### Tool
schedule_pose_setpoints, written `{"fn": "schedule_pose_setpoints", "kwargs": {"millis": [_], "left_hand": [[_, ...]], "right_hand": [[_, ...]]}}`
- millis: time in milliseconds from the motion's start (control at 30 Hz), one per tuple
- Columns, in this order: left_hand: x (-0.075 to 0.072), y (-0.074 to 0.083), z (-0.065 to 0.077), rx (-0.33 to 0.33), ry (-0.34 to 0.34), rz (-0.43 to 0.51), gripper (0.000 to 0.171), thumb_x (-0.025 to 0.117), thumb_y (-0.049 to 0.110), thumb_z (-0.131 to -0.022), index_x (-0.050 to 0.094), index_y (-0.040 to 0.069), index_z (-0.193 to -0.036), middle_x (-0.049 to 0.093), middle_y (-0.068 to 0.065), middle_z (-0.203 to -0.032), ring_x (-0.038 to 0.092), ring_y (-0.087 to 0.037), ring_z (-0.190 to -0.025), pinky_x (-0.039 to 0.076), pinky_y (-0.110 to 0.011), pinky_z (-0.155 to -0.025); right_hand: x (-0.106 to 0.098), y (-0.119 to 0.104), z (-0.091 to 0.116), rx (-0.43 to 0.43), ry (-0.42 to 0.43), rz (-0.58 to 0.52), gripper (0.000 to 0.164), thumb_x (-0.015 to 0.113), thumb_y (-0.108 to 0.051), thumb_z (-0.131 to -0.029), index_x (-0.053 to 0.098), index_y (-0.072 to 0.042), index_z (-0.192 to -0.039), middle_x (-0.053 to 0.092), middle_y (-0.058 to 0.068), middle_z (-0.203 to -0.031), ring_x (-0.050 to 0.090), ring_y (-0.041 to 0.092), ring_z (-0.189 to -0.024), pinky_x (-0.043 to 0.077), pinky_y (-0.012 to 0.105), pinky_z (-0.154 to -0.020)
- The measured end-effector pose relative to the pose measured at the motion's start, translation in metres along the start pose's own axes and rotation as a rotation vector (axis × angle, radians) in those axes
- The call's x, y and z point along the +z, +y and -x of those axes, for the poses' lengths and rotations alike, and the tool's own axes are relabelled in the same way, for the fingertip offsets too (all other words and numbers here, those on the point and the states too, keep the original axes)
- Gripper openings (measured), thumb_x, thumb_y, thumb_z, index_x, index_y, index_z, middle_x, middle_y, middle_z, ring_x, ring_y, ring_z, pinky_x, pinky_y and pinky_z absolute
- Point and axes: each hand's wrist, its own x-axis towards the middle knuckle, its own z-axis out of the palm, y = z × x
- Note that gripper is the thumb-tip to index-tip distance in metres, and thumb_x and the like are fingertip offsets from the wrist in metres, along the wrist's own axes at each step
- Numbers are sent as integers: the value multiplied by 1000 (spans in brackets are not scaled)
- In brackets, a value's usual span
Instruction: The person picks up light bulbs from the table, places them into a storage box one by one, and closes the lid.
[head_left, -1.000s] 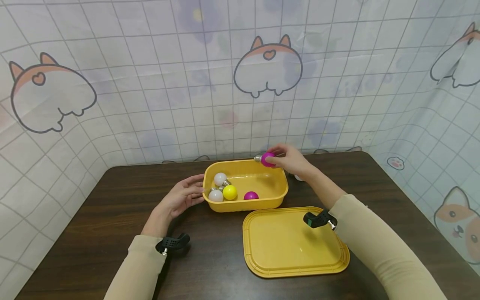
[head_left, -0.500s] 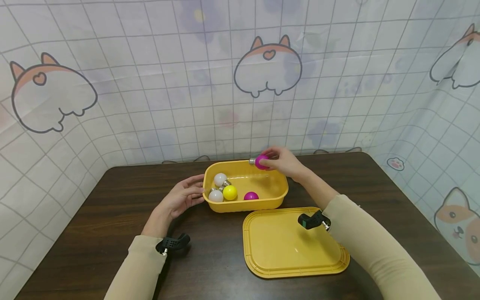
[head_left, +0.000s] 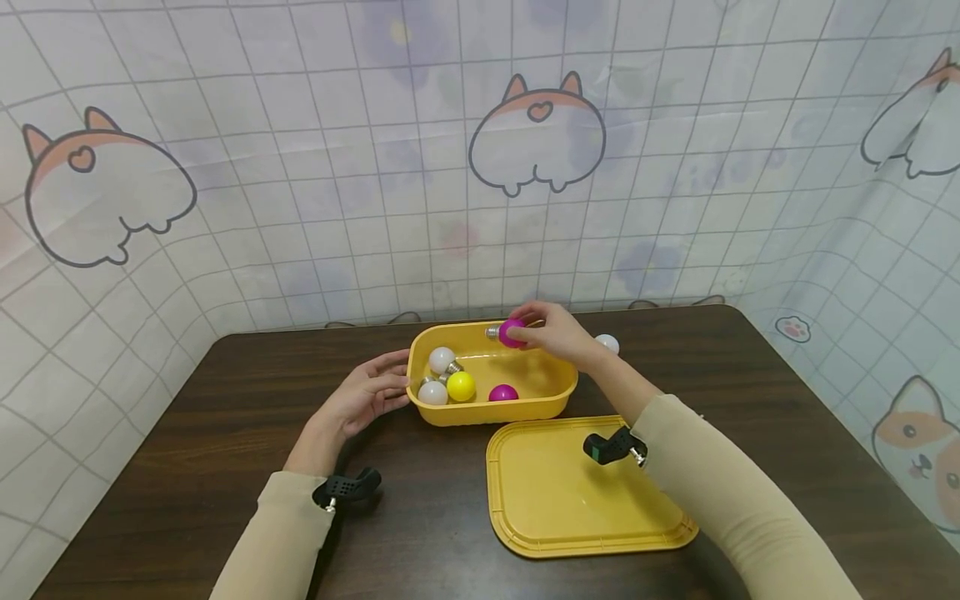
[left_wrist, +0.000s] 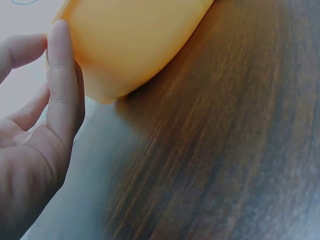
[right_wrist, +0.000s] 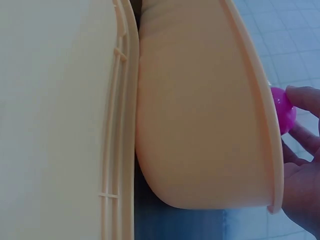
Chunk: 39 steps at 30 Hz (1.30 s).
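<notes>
A yellow plastic box (head_left: 491, 410) stands near the back of the table. Inside, at its left end, lie a yellow light bulb (head_left: 461, 386) and white bulbs, one of them a white bulb (head_left: 442, 360) at the back; a magenta bulb (head_left: 503, 392) lies by the front wall. Over the box's back right part, my right hand (head_left: 551, 332) pinches another magenta bulb (head_left: 513, 333) by its globe, metal base pointing left. In the right wrist view the box wall partly hides this bulb (right_wrist: 284, 111). My left hand (head_left: 367, 393) rests its extended fingers against the box's left end.
A yellow lid (head_left: 585, 492) lies flat on the dark wooden table (head_left: 420, 517), in front of the box and to its right. Behind my right wrist, a white bulb (head_left: 608, 342) sits on the table. A patterned wall cloth (head_left: 337, 208) hangs behind.
My right hand has carried the magenta bulb left and slightly down, from the back right rim to over the box's inside. The white bulb behind my wrist now shows. My left hand stays put.
</notes>
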Motion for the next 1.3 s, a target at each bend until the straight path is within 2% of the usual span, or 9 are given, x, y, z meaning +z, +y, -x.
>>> {"fn": "schedule_pose_setpoints", "kwargs": {"millis": [300,733,1000,1300], "left_hand": [[-7,2,-9,-12,-6,-4,63,59,-1,-102,32,5,-159,46,-26,-148,70,-19,-98,60,-29,-84],[-6,2,-8,-13,-2,12,63,60,-2,-101,34,5,-158,49,-25,-145,70,-18,-96,60,-29,-83],[-6,0,-9,-5,-8,-1,64,61,-1,-101,33,5,-158,47,-26,-147,70,-18,-97,60,-29,-84],[-6,1,-9,-12,-5,12,63,61,-1,-101,34,4,-158,47,-26,-146,70,-18,-96,60,-29,-84]], "right_hand": [[6,4,-10,13,-12,6,41,72,-18,-99,60,4,-131,60,21,-126,64,33,-108,56,49,-96],[23,7,-17,23,-14,53,36,72,-15,-98,62,4,-127,63,21,-122,66,30,-102,59,45,-91],[32,10,-20,43,-18,88,36,73,-19,-97,63,1,-125,64,18,-121,65,29,-103,60,37,-88],[38,10,-22,67,-44,73,34,73,-18,-97,64,1,-124,64,18,-118,66,29,-101,59,35,-87]]}}
